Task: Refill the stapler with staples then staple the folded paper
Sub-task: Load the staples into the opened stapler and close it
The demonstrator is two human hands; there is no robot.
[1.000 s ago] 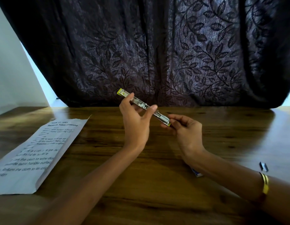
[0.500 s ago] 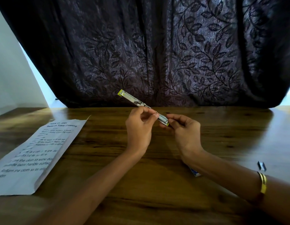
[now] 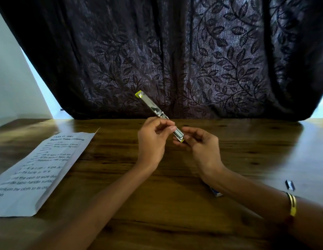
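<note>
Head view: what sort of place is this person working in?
Probably a room in a home, set up for recording: a wooden table against a dark leaf-patterned curtain, with a printed task sheet lying on the table's left side.

One stapler (image 3: 158, 112) is seen, swung open and held up off the counter (image 3: 175, 204). Two hands are counted, a left hand (image 3: 153, 141) and a right hand (image 3: 202, 147). One folded paper (image 3: 36, 170) is laid flat. One strip of staples (image 3: 289, 185) is seen, and one small box (image 3: 216, 192), partly hidden. One bangle (image 3: 292, 204) is worn. One curtain (image 3: 175, 51) is hung behind.
</note>
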